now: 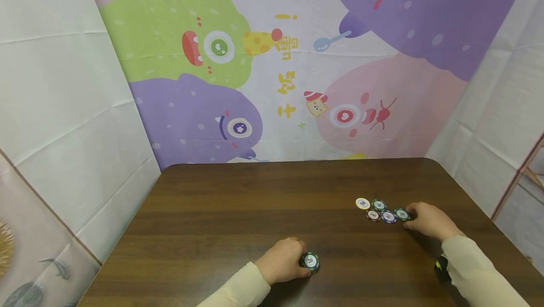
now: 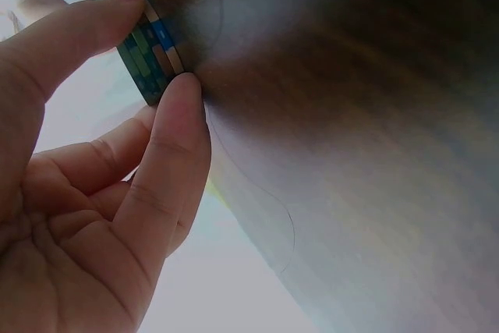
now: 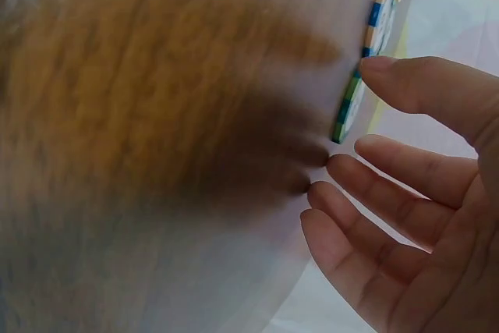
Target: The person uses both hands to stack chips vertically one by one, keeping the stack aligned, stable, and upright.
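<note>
My left hand (image 1: 282, 260) pinches a short stack of poker chips (image 1: 311, 261) between thumb and fingertips, low over the front middle of the table. Its top chip is green and marked 20; in the left wrist view the stack (image 2: 152, 56) shows green, brown and blue edges. At the right, my right hand (image 1: 432, 220) is beside a green chip (image 1: 402, 214) lying flat. Thumb and fingers stand on either side of that chip (image 3: 349, 111), the fingertips seemingly just apart from it. A blue chip (image 1: 388, 217) lies against its left side.
Left of these lie another green chip (image 1: 379, 205), a dark chip (image 1: 373, 215) and a yellow-rimmed chip (image 1: 362, 203), close together. The brown wooden table (image 1: 221, 212) meets a cartoon-printed cloth (image 1: 293, 71) at its far edge. A dark band (image 1: 442, 268) hangs under the right sleeve.
</note>
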`<state>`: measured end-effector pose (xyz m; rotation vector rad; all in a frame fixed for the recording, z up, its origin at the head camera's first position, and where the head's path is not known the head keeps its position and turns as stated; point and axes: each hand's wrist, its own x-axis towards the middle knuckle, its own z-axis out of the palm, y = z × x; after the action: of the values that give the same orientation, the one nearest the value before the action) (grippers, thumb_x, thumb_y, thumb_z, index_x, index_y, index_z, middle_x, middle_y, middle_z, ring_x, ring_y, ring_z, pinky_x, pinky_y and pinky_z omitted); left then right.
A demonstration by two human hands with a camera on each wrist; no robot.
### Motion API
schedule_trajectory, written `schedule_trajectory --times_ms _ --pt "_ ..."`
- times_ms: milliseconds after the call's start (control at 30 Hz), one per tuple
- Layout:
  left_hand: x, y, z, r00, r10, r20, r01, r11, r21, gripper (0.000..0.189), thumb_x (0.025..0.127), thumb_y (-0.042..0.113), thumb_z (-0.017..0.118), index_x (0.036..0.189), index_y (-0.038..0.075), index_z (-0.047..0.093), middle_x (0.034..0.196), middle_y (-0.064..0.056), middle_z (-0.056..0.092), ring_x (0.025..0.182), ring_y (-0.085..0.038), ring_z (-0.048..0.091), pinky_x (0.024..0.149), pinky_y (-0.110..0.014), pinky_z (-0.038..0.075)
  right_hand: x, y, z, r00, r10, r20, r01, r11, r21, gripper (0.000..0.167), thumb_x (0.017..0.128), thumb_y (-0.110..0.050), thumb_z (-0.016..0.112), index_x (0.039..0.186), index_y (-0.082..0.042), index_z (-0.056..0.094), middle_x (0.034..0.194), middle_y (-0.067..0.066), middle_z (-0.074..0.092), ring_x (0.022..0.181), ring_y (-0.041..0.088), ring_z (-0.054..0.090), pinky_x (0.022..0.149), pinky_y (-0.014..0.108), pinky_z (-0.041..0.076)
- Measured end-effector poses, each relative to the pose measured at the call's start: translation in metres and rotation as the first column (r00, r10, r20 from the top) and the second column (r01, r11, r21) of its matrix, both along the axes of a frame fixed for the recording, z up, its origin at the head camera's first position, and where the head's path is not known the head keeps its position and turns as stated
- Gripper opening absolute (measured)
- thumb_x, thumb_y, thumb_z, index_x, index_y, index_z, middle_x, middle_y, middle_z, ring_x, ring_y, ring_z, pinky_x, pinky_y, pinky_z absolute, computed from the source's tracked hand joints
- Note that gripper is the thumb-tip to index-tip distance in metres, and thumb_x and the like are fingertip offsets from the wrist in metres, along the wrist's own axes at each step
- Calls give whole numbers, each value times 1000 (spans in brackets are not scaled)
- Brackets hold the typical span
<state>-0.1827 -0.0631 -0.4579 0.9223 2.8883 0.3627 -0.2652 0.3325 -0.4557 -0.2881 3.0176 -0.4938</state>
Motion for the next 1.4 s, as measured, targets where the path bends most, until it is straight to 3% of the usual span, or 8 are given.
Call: schedule_trajectory --times_ms 300,633,967,1400 --pt "0 0 0 1000 -1 4 1 1000 5 26 74 31 83 87 13 69 80 8 64 70 -1 52 62 -17 44 -5 -1 -4 999 28 -17 -28 1000 8 39 74 -17 77 102 9 67 93 19 66 83 28 60 75 52 49" --pt "0 -1 1 1000 -8 -10 8 1000 8 25 74 30 83 84 14 67 77 9 61 68 0 50 61 -17 42 -9 -2 -6 999 39 -32 -39 999 8 33 76 -16 76 98 8 68 86 13 64 76 20 53 69 43 47" --pt "0 -1 -1 1000 -2 -6 2 1000 8 26 73 31 83 85 14 67 77 9 61 68 0 50 61 -18 42 -11 -4 -10 996 53 -71 -48 997 68 42 78 -19 73 105 13 66 93 21 62 87 37 61 80 55 49" --pt "-1 0 -1 1000 2 1 -2 1000 2 26 74 31 83 85 14 67 77 8 60 68 -1 50 61 -18 42 -9 -7 -5 996 53 -70 -47 995 84 38 81 -17 72 104 12 65 93 22 62 90 42 61 81 56 48"
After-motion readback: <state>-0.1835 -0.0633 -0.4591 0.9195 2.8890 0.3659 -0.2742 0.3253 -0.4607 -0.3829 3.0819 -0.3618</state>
